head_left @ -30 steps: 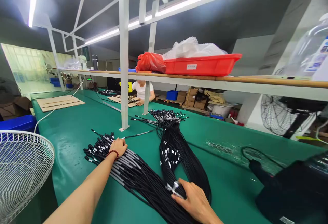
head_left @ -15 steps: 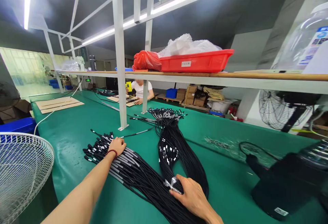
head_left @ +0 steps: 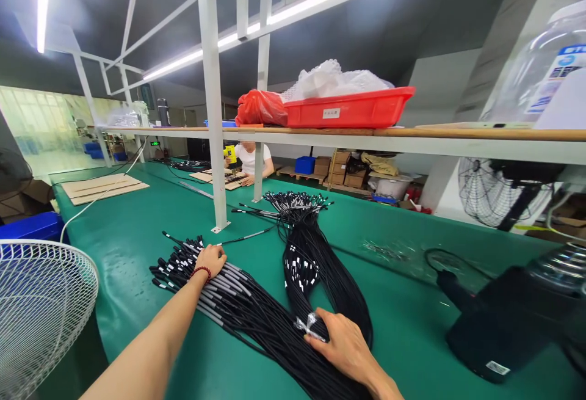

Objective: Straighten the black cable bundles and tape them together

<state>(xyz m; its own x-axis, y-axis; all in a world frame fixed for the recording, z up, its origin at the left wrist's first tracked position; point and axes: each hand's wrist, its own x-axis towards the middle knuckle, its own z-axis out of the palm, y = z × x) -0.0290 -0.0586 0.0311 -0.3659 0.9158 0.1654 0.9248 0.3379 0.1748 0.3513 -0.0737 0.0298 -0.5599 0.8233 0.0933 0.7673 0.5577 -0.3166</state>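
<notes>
A thick bundle of black cables [head_left: 270, 320] lies across the green table. Its grey sleeves and black plug ends are fanned out at the left. My left hand [head_left: 211, 261], with a red bead bracelet at the wrist, is closed over the sleeves near those ends. A looped cable bundle [head_left: 345, 284] with white tags rests beside it, bound by a clear plastic tie [head_left: 307, 325]. Around that bundle, right at the tie, my right hand [head_left: 341, 340] is wrapped; its fingertips are partly hidden. One single cable [head_left: 245, 237] lies apart, above my left hand.
A white post [head_left: 213, 143] rises from the green table [head_left: 132, 223]. Overhead, a shelf holds a red tray [head_left: 352, 110]. At right stands a black kettle-like vessel [head_left: 499, 320], at left a white fan [head_left: 41, 308]. A co-worker [head_left: 249, 162] sits across the table.
The camera view has shifted slightly. Both hands keep their places on the cables, and nothing else has visibly moved.
</notes>
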